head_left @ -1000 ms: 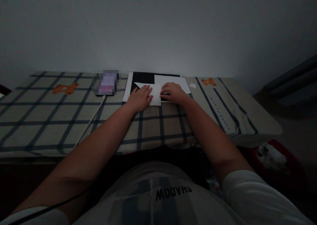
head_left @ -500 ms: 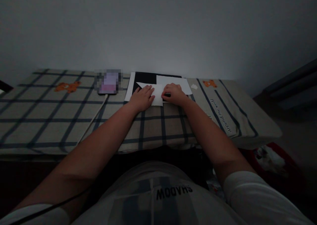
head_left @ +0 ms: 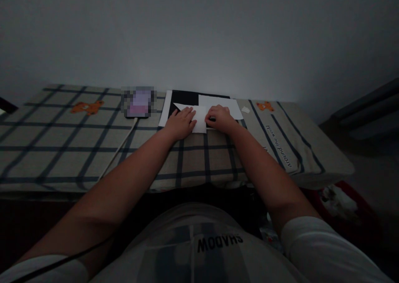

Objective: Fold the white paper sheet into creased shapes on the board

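A small white paper [head_left: 200, 119] with a pointed left corner lies over a black sheet [head_left: 186, 97] near the wall. My left hand [head_left: 181, 123] rests flat on this paper, its fingers spread. At the paper's right edge, my right hand [head_left: 218, 118] has its thumb and fingers pinched together; whatever is between the fingertips is too small to make out. Behind my right hand lies a larger white sheet [head_left: 230, 104], also over the black one. The edge of another white sheet [head_left: 166, 108] shows at the left.
A phone [head_left: 139, 103] with a blurred screen lies to the left, its pale cable [head_left: 120, 148] running to the table's front edge. A small white scrap [head_left: 245, 109] is on the checked tablecloth [head_left: 193, 164] at the right. A red container [head_left: 343, 204] stands below, right.
The view has shifted very slightly. Both hands keep nearly the same pose on and beside the small white paper.
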### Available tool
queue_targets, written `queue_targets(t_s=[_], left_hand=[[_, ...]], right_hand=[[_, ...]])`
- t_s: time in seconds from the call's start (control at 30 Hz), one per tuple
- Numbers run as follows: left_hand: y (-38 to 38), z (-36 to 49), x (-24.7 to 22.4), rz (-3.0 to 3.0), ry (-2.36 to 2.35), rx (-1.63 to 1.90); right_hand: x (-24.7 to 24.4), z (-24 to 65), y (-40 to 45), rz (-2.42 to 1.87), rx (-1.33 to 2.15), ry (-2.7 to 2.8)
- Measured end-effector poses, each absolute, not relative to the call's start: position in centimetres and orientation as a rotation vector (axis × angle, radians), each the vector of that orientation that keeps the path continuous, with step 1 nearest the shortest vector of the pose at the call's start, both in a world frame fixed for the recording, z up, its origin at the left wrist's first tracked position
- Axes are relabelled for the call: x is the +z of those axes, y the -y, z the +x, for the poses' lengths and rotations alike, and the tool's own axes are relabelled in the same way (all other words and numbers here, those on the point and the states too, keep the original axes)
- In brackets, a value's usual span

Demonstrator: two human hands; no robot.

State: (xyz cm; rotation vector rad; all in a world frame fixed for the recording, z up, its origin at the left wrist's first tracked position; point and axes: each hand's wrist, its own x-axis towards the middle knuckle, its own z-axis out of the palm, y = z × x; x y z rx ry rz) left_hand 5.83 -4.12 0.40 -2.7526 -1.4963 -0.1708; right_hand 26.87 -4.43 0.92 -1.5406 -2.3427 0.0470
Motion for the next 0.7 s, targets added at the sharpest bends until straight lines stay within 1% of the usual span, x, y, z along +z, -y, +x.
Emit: queue_targets(t_s=[0.33,0.7], left_hand=[[3.8,5.7,-0.3,-2.729,1.477,-0.217],[4.2,5.7,0.2,-2.732,1.485,-0.182]], right_hand=[[1.1,26.7,3.3,-1.660,-0.072,2.315],[1.7,26.3,0.7,-1.797,-0.155,2.330]])
